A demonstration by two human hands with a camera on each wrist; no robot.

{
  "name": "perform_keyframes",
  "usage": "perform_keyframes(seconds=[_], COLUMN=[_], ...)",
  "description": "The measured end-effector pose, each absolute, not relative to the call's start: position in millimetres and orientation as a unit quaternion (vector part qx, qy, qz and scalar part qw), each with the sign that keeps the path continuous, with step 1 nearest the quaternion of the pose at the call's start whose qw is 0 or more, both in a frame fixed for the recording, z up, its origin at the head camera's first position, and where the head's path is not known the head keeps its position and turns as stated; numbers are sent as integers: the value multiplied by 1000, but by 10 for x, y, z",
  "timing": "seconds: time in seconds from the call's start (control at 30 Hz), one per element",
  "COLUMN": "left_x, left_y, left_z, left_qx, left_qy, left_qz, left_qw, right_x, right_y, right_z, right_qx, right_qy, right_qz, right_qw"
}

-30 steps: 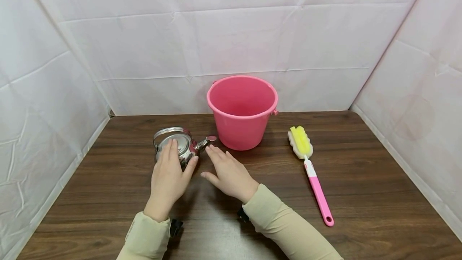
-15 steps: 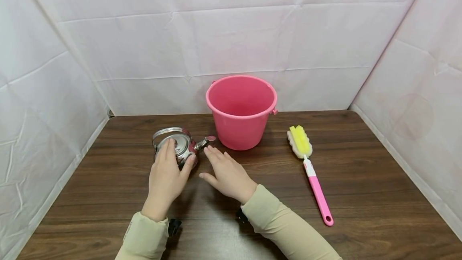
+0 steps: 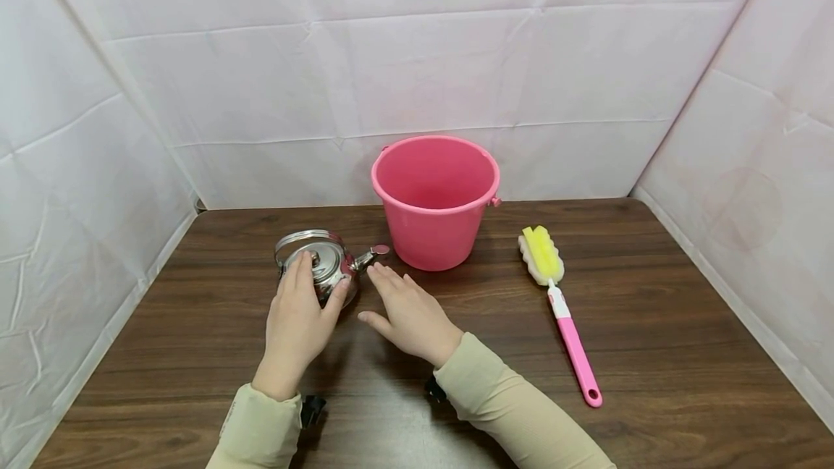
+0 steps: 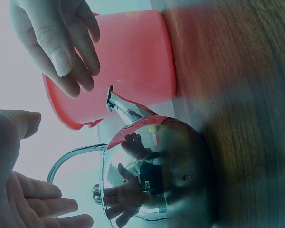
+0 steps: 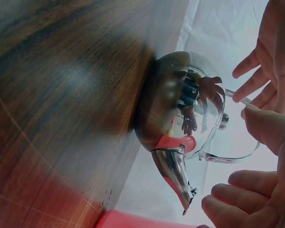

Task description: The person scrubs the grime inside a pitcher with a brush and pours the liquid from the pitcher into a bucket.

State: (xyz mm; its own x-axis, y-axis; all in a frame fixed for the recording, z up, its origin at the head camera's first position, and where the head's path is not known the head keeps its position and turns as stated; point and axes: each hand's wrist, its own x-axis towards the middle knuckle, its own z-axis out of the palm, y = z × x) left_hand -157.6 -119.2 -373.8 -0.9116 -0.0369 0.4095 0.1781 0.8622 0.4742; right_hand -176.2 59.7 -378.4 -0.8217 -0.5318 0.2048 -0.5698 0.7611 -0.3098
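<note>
The left hand [image 3: 295, 324] has shifted slightly leftward, baring more of the lid knob [image 3: 316, 258], and, like the right hand [image 3: 413, 318], extends fingers grasping nothing, leaving the kettle [image 3: 334, 271] unheld on the table [image 3: 189, 324], left of the bucket [image 3: 433, 237].

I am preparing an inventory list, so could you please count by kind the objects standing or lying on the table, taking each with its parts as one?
Kettle: 1
Bucket: 1
Brush: 1
Total: 3
</note>
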Motion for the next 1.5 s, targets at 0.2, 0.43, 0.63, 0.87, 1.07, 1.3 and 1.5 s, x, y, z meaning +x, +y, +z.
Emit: perform_keyframes(seconds=[0.2, 0.43, 0.63, 0.87, 1.07, 1.3, 1.5], left_x=[-1563, -1551, -1556, -1553, -1542, -1544, -1543], left_y=[-1206, -1217, -1236, -1257, -1278, -1304, -1322], left_z=[-3722, -3715, -3711, -3716, -3702, -3709, -3714], left_qx=[-33, -25, -18, -15, -10, -13, -9], left_qy=[-943, -946, -946, -945, -945, -939, -937], left_qz=[-257, -254, -262, -263, -267, -266, -272], left_qw=[208, 199, 191, 195, 191, 217, 216], right_x=[-1773, -1775, -1768, -1764, -1759, -1764, -1760], right_y=[591, 579, 571, 556, 556, 551, 541], right_z=[-3788, -3788, -3788, -3786, -3781, -3789, -3785], right_qx=[296, 298, 296, 296, 297, 296, 296], right_qy=[-936, -935, -936, -936, -935, -936, -936], right_qz=[182, 186, 185, 186, 186, 186, 186], right_qw=[51, 45, 49, 50, 49, 47, 47])
